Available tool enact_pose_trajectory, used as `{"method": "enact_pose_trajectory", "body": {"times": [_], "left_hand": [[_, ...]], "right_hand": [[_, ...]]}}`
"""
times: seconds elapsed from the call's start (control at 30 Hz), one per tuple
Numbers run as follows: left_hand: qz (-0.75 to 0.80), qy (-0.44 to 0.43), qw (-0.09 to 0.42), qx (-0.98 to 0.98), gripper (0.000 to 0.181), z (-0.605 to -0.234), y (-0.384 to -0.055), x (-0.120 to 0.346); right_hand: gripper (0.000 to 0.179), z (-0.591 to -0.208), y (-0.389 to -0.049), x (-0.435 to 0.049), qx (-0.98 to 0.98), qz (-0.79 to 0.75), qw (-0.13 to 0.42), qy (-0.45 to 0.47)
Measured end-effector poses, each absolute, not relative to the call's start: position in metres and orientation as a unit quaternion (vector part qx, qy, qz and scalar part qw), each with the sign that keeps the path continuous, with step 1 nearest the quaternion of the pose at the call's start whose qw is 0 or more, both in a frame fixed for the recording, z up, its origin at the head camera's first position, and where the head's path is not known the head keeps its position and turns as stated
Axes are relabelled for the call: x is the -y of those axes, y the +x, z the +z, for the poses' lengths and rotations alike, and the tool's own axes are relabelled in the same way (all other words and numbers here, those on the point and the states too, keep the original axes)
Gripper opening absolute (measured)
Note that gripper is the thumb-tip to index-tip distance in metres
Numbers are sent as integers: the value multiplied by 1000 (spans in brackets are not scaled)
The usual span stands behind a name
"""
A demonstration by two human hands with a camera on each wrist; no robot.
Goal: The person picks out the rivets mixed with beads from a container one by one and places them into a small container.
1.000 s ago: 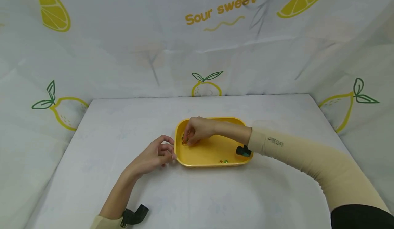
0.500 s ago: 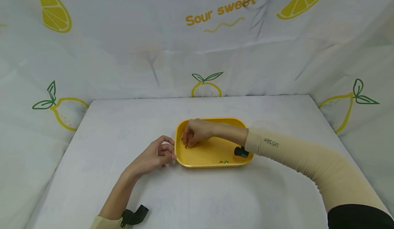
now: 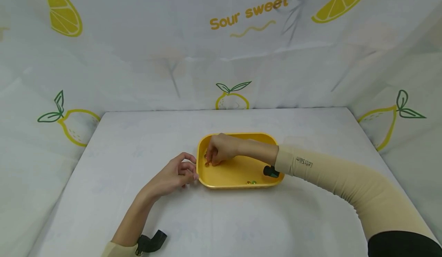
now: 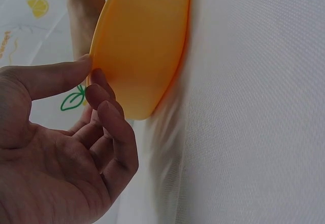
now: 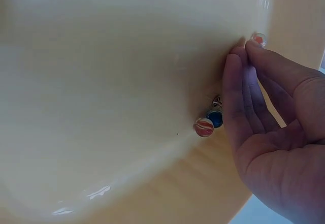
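Note:
A yellow tray (image 3: 238,172) with a raised rim sits on the white table. My left hand (image 3: 174,175) is at its left end, thumb and fingertips touching the outside of the rim with the fingers bent loosely. Inside the tray, my right hand (image 3: 223,149) reaches down at the left end, fingertips and thumb tip drawn together. Right at the thumb tip lies a red-and-clear marble (image 5: 259,39). Beside the fingers rest a red-striped marble (image 5: 204,127) and a blue marble (image 5: 215,118). I cannot tell whether a marble is hidden between the right fingertips.
An orange marble (image 3: 248,182) and a green marble (image 3: 254,182) lie by the tray's front wall. A black wrist camera (image 3: 271,171) overhangs the tray's right end. White cloth walls (image 3: 145,76) printed with lemons rise behind and at both sides of the table.
An orange marble beside the right fingertips has come into fuller view and shifted slightly toward the front. The right forearm has drawn a little to the left; the left hand keeps its place.

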State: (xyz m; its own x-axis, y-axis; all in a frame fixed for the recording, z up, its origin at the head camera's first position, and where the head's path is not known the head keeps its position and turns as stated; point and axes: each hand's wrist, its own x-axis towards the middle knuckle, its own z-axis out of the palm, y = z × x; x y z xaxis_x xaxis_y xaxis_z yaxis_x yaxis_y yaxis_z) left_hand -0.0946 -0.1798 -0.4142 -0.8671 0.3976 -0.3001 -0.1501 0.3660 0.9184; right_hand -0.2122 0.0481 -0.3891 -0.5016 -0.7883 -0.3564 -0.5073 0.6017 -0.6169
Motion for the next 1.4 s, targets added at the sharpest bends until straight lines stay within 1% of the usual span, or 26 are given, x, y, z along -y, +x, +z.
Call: {"method": "enact_pose_trajectory", "body": {"times": [0.13, 0.33, 0.63, 1.17, 1.4], "left_hand": [[557, 83, 245, -789, 42, -415, -95, 180], [556, 81, 246, -790, 40, -416, -94, 180], [558, 84, 245, -789, 41, -415, -94, 180], [557, 85, 240, -790, 41, -415, -94, 181], [557, 84, 242, -790, 41, -416, -94, 180]], "right_hand": [[4, -389, -212, -49, -841, -212, 311, -389], [5, -387, -212, -52, -844, -204, 310, -387], [2, -389, -214, -59, -839, -222, 334, -367], [13, -391, -214, -64, -840, -251, 331, -349], [16, -394, -211, -69, -834, -284, 343, -325]]}}
